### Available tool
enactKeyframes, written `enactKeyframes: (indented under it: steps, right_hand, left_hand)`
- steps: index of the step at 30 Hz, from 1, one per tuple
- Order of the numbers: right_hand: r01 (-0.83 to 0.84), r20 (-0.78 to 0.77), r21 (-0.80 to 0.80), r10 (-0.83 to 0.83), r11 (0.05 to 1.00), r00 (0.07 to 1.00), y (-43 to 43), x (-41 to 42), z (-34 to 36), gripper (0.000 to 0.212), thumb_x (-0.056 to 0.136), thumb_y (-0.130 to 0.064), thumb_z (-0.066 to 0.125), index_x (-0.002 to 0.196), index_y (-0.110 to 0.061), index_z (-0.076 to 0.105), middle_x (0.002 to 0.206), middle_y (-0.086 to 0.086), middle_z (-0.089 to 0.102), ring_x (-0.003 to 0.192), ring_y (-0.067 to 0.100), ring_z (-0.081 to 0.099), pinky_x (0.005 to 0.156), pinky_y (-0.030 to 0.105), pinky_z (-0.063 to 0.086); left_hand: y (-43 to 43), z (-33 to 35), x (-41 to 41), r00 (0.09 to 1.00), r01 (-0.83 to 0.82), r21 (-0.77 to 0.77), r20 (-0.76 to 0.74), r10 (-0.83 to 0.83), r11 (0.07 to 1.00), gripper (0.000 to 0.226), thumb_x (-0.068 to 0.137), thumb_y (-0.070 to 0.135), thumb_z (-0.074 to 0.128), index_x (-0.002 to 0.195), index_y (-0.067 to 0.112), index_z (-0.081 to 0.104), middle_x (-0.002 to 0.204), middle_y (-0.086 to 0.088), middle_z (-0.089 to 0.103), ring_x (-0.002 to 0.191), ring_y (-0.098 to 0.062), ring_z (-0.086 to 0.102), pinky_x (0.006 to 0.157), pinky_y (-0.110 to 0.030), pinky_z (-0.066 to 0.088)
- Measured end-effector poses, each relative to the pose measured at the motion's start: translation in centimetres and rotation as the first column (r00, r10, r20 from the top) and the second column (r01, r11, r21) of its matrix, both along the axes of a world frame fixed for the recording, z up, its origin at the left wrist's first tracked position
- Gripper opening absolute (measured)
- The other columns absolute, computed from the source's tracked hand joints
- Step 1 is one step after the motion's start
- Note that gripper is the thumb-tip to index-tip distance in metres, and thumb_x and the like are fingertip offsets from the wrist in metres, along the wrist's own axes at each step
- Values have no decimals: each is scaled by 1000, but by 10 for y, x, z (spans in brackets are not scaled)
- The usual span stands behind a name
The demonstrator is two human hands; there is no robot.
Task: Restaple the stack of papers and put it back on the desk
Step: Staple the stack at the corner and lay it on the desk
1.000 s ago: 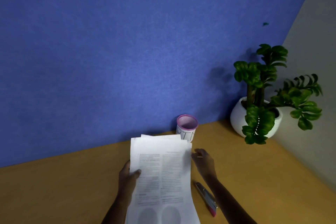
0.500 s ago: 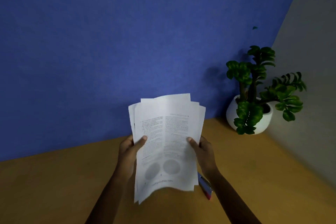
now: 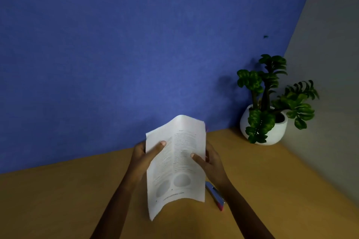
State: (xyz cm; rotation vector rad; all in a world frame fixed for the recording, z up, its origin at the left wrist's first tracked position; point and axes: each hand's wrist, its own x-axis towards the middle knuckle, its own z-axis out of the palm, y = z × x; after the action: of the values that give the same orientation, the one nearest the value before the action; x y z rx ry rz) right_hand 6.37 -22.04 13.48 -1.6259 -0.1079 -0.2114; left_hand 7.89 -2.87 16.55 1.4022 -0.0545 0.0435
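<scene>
— Head view first: what did you have in front of you?

— I saw a stack of papers held upright over the desk, printed side toward the camera. Two columns of small text ran down the top sheet, with two grey round figures under them and a line of print near the bottom edge. I could not read most of it.

— And the hands?

— Both were clamped on the stack. The left hand pinched the left edge, thumb lying across the front of the page and the other fingers hidden behind. The right hand gripped the right edge the same way, thumb on the front. The sheets bowed outward between them, and the lower left corner drooped below the rest.

— Was the stack touching the desk?

— I could not tell. The bottom edge hung low over the wood, but whether it rested there was not clear.

— Where was the stapler?

— A stapler lay flat on the desk just beside the right wrist, silver on top with a pink end toward me, partly covered by the forearm.

— Anything else?

— A green plant in a white pot stood in the far right corner of the desk, well apart from the hands, against a blue wall.
</scene>
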Motion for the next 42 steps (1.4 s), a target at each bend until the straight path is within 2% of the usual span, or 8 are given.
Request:
enactKeyframes:
  steps: [4,9,13,17,23,27,36,42]
  right_hand:
    - [92,0,47,-92,995,996,0,-1,-1,20,89,-9,54,102,-25,56,99,-5,67,82,-4,68,59,11,53]
    - [112,-90,5,-111,994,990,-5,-3,-14,23,87,-12,59,109,-20,55,113,3,65,91,10,65,69,19,56]
    - [221,-19,25,-221,975,975,-3,-6,-14,20,88,-15,58,105,-24,55,109,-2,66,94,9,63,69,17,52]
    - [277,110,107,-289,955,951,-4,-6,-1,20,92,-14,48,106,-29,50,98,-20,62,89,-6,62,67,2,48]
    - [303,148,72,-311,950,939,-7,3,10,10,89,-12,55,96,-18,59,92,4,64,84,13,61,67,17,49]
    - [353,145,121,-368,928,918,-8,6,13,19,87,-10,57,84,-29,61,83,-10,65,74,3,62,63,14,50]
    - [208,79,51,-212,977,974,-12,7,7,12,91,-19,51,89,-27,60,84,-12,66,72,-5,64,56,11,51]
    - [172,50,56,-175,984,983,-13,6,5,15,91,-16,50,104,-20,58,98,-7,68,87,11,66,62,18,53]
  left_hand:
    - [-3,-3,-1,999,-28,8,40,27,1000,13,82,21,64,75,32,67,70,18,73,66,-1,68,46,-12,50]
    - [2,-24,-4,1000,17,47,-13,-17,999,18,83,15,62,75,29,69,74,15,75,72,-5,71,54,-18,54]
    - [1,-35,-7,998,23,73,-52,-19,997,12,83,15,62,85,24,68,77,11,75,78,-9,70,66,-27,55]
    - [6,-19,-6,999,2,27,33,-3,1000,5,77,22,63,78,24,67,73,8,75,70,-10,71,55,-20,55]
    - [9,3,4,994,-44,0,99,44,999,11,73,29,67,80,20,66,73,6,75,71,-13,71,52,-20,54]
    - [9,1,5,992,-29,17,127,27,999,11,76,25,64,85,19,67,78,5,75,75,-13,71,55,-20,55]
    - [6,-1,6,992,-32,-4,119,32,999,13,86,21,54,92,19,66,82,6,75,80,-14,71,60,-21,56]
    - [8,1,4,997,14,3,71,-14,1000,8,81,20,59,88,20,65,81,5,75,79,-16,71,59,-23,55]
